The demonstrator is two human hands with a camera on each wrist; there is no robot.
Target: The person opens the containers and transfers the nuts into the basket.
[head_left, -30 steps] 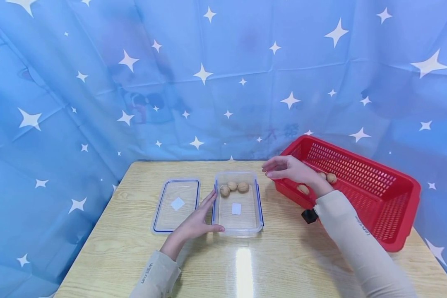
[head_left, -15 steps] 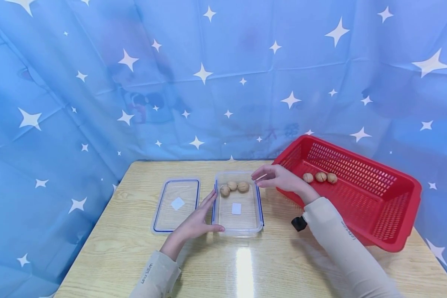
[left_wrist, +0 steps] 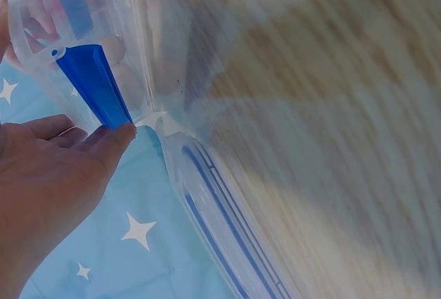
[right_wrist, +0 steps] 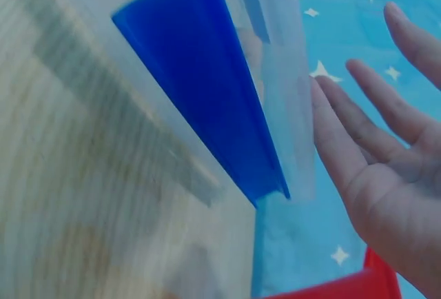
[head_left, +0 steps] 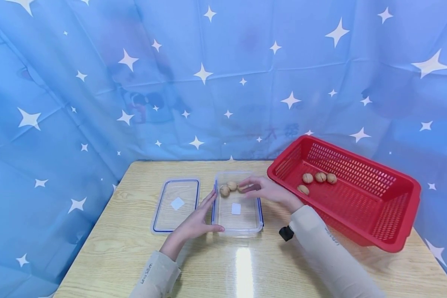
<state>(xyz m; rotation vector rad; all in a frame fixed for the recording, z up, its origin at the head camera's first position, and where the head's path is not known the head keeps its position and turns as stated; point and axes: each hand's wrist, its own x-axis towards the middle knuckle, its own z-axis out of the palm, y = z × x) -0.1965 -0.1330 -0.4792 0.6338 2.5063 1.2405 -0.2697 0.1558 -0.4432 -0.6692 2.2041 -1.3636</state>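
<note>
My left hand (head_left: 194,221) rests against the left side of a clear plastic box (head_left: 242,229), fingers along the wall and thumb by the near corner. In the left wrist view its fingertips touch the box beside a blue latch (left_wrist: 96,85). Two walnuts (head_left: 225,190) show at the far left inside the box. My right hand (head_left: 268,191) reaches over the box's right wall, its fingertips at a third walnut (head_left: 241,189) that they mostly cover. Its fingers look spread and relaxed in the right wrist view, with no walnut visible between them.
A clear lid with a blue seal (head_left: 155,225) lies flat left of the box. On the right stands a red perforated basket (head_left: 361,165) holding several walnuts (head_left: 320,177). The wooden table (head_left: 111,248) ends at a blue star-patterned curtain (head_left: 242,103).
My right hand has moved left and down from the basket's edge into the box, uncovering walnuts in the basket. My left hand, the box and the lid have stayed in place.
</note>
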